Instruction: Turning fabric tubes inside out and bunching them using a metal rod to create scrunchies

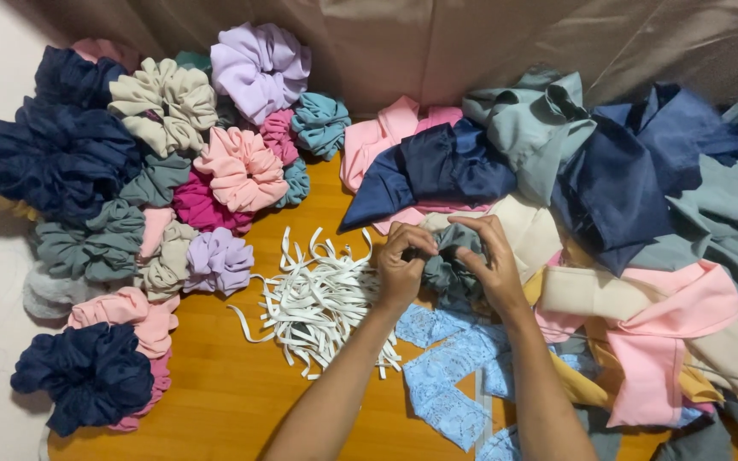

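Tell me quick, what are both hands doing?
Left hand: fingers shut on the grey-green scrunchie.
Right hand: fingers shut on the same scrunchie.

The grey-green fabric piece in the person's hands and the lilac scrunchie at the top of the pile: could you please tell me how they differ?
The grey-green fabric piece is dull and dark; the lilac scrunchie is pale and bright. The grey-green piece is pinched between the left hand and right hand, while the lilac scrunchie lies untouched on the pile. The lilac scrunchie looks larger and fuller. Both are gathered, ruffled cloth.
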